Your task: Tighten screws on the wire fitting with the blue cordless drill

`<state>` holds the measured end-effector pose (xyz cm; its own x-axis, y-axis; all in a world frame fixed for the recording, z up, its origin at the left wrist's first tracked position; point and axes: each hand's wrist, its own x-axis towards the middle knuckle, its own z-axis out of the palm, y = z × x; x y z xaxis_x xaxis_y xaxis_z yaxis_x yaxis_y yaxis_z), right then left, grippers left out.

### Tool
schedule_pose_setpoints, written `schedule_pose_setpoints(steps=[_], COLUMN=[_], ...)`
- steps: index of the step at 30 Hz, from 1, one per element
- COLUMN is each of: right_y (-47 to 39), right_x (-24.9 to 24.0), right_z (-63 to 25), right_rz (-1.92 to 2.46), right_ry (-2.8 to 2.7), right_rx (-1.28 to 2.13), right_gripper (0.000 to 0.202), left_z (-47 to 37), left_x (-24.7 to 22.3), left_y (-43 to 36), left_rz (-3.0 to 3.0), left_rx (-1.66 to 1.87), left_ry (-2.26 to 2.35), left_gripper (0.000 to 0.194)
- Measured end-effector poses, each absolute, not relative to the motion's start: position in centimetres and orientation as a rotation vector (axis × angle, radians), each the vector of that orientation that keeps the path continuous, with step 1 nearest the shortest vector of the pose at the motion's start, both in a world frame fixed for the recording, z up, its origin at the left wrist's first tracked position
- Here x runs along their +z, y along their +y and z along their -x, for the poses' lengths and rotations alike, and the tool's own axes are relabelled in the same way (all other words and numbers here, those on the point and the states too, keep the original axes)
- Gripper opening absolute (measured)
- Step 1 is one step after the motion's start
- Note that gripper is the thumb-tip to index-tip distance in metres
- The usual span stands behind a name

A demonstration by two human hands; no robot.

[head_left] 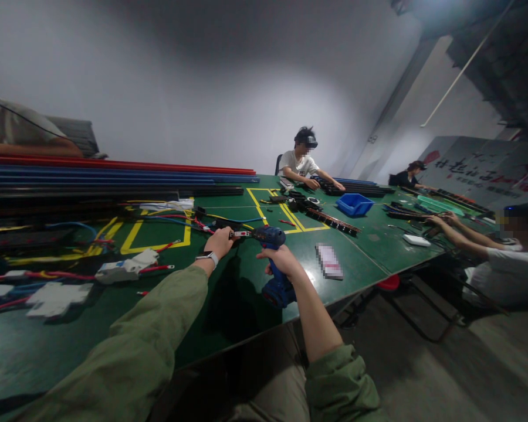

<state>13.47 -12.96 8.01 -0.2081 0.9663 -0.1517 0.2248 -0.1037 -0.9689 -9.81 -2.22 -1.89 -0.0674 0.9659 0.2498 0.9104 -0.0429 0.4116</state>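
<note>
My right hand (285,262) is wrapped round the grip of a blue cordless drill (270,235), whose nose points left. My left hand (221,241), wearing a watch, pinches a small dark part with a pale metal face (240,234) right at the drill's tip. Its exact kind is too small to make out. Red, blue and yellow wires (185,218) run just behind the left hand. White circuit breakers (125,266) with red leads lie to the left of it on the green table (229,310).
Long red and blue strips (127,170) are stacked at the back left. A blue bin (354,204), a slotted rail (332,221) and a phone-like slab (329,261) lie to the right. Several people work around the table. The near table edge runs below my hands.
</note>
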Motion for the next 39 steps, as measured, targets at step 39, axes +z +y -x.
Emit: schedule_pose_setpoints(steps=[39], right_y=[-13.6], right_x=[9.0], right_z=[-13.4], right_rz=[1.399], right_ry=[-1.545], right_rx=[1.386], right_gripper=[0.010], left_z=[10.0], left_x=[-3.1], left_y=[-1.1], left_rz=[-2.087], left_rx=[0.783], left_ry=[2.062], left_gripper=[0.035])
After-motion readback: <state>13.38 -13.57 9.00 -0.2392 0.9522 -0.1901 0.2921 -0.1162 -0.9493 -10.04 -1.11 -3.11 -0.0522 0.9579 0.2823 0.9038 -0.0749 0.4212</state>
